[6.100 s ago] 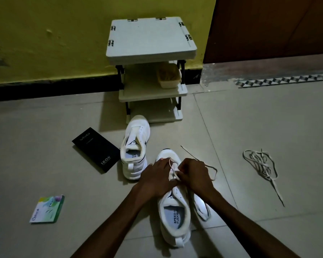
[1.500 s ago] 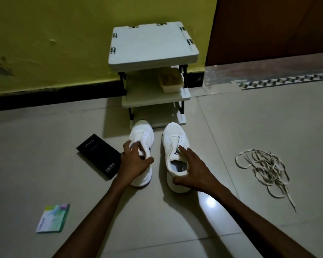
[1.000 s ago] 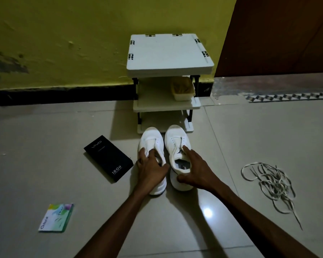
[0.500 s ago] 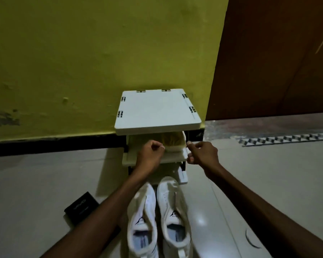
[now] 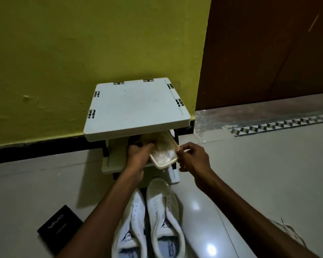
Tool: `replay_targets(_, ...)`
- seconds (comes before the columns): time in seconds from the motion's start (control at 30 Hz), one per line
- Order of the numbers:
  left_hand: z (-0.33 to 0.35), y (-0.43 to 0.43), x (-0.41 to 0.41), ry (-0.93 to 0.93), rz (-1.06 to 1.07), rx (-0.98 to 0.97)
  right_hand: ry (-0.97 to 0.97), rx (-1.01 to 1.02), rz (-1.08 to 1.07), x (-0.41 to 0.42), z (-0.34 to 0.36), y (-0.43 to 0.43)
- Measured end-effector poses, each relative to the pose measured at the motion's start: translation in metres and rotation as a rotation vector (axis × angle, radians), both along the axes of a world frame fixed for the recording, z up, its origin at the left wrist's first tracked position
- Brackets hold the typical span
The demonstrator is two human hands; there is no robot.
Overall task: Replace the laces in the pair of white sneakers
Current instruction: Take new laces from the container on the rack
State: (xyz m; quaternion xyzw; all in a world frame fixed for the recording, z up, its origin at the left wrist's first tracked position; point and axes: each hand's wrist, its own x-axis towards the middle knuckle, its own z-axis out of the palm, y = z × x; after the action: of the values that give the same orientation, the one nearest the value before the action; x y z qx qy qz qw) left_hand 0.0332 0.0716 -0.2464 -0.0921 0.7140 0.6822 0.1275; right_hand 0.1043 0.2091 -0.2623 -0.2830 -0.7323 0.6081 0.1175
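Clamping L hand & R hand fingers on tray; sneakers toe-first twd shelf.

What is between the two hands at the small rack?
In the head view, a shallow cream tray, tilted, at the middle shelf; the left hand grips its left side, the right hand pinches its right rim.

Dim, soft — floor glare, wide-angle warp

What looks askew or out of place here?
The cream container is skewed at the rack's middle shelf, one corner overhanging the front edge, gripped by the left hand and right hand. Nothing looks spilled.
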Motion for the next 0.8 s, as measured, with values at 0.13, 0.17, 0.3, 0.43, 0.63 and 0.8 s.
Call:
replay_targets(0.13, -0.009, -0.021, 0.044, 0.046, -0.379, -0.032, -0.019, 0.032, 0.185, 0.077, -0.006, 0.012)
replay_targets(0.17, -0.011, -0.023, 0.058, 0.05, -0.492, -0.071, -0.034, 0.018, 0.186, 0.09, -0.009, 0.015)
replay_targets(0.3, -0.04, -0.017, 0.115, 0.092, -0.833, -0.205, -0.133, 0.041, 0.157, 0.14, -0.022, 0.02)
replay_targets(0.43, -0.062, 0.002, 0.161, 0.055, -0.853, -0.353, -0.231, 0.285, 0.139, 0.173, -0.028, 0.022)
replay_targets(0.63, -0.063, 0.031, 0.229, 0.024, -0.743, -0.495, -0.247, 0.566, 0.115, 0.217, -0.038, 0.033)
replay_targets(0.8, -0.072, 0.029, 0.237, -0.06, -0.654, -0.379, -0.258, 0.615, 0.187, 0.225, -0.042, 0.04)
